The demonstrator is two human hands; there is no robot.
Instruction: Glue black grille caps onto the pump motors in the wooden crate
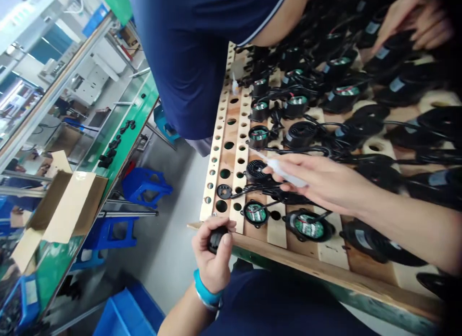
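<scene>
My left hand point(212, 252), with a blue wristband, is closed round a small black round part point(215, 239) at the near edge of a wooden board with holes point(224, 148). My right hand point(321, 182) reaches in from the right and grips a white squeeze bottle point(283, 171). Its thin nozzle points left, ending just below a black fan housing point(258, 136). Many black fans with green circuit discs point(308, 225) and black wires cover the board. A small black ring point(224, 191) lies on the board between my hands.
A co-worker in a navy shirt point(187, 61) stands at the board's far side, one hand point(415, 18) over the fans at top right. To the left are a green conveyor bench point(119, 134), a cardboard box point(65, 206), blue stools point(144, 184) and a blue bin point(122, 312).
</scene>
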